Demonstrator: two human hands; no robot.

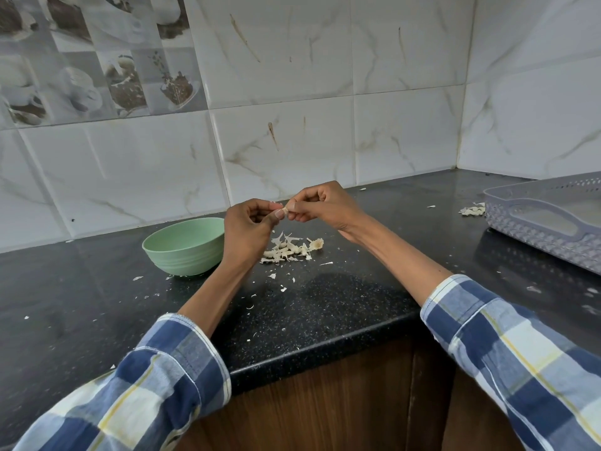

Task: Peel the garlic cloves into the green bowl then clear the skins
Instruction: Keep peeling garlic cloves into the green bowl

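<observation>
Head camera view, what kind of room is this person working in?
Most likely a home kitchen: a black speckled stone countertop meets a white marble-look tiled wall, and both hands pinch a garlic clove beside a pale green ribbed bowl.

You have two hands up over the counter, the left hand (248, 227) and the right hand (320, 203), with one small pale piece (285, 211) pinched between them, probably a garlic clove, though it is too small to be sure. You have one green bowl (185, 245) and one grey tray (549, 219). There are two heaps of skins: one main heap (287, 250) and one smaller heap (472, 210) by the tray. Scattered flakes are too many to count.
</observation>
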